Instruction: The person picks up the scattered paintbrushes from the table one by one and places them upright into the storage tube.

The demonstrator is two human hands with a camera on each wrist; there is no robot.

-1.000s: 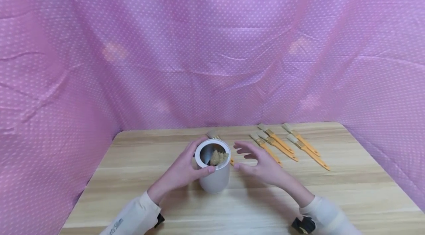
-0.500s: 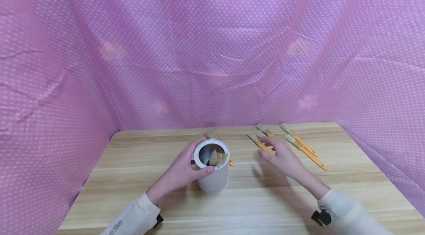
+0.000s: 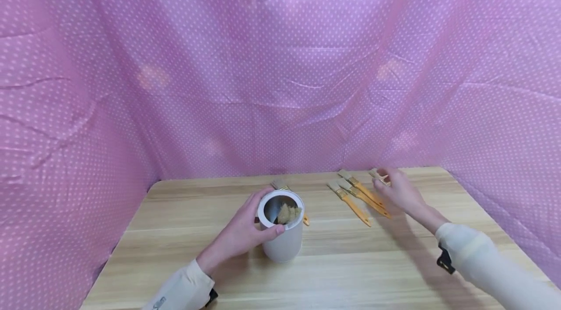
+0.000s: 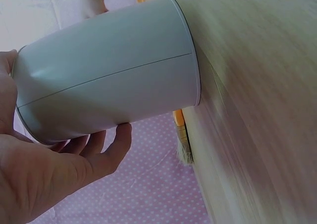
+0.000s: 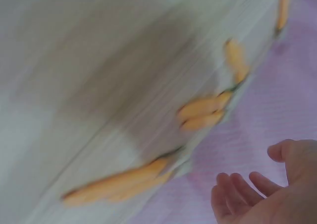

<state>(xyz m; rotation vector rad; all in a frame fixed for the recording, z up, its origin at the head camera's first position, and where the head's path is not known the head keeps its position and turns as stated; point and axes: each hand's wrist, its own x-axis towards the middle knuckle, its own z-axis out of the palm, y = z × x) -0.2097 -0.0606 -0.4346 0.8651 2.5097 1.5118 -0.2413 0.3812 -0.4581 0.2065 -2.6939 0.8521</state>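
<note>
A white cylindrical can [image 3: 282,246] stands upright on the table, with tan bristles [image 3: 288,213] showing inside its mouth. My left hand [image 3: 238,234] holds the can near its rim, thumb at the front and fingers round the far side; the left wrist view also shows this grip on the can [image 4: 109,75]. At the back right, my right hand [image 3: 402,194] is over the rightmost paintbrushes, hiding most of them except some bristles [image 3: 375,173]. In the right wrist view, this hand [image 5: 262,189] has loosely bent fingers with nothing between them, apart from the blurred brushes [image 5: 119,182].
Several orange-handled paintbrushes [image 3: 354,208] lie between the can and my right hand, bristles toward the back edge. Another paintbrush [image 3: 279,184] lies partly hidden behind the can. Pink dotted cloth [image 3: 280,81] surrounds the wooden table [image 3: 184,212].
My right hand has moved from beside the can, across the middle brushes, to the rightmost ones at the back. The left hand and can have stayed in place.
</note>
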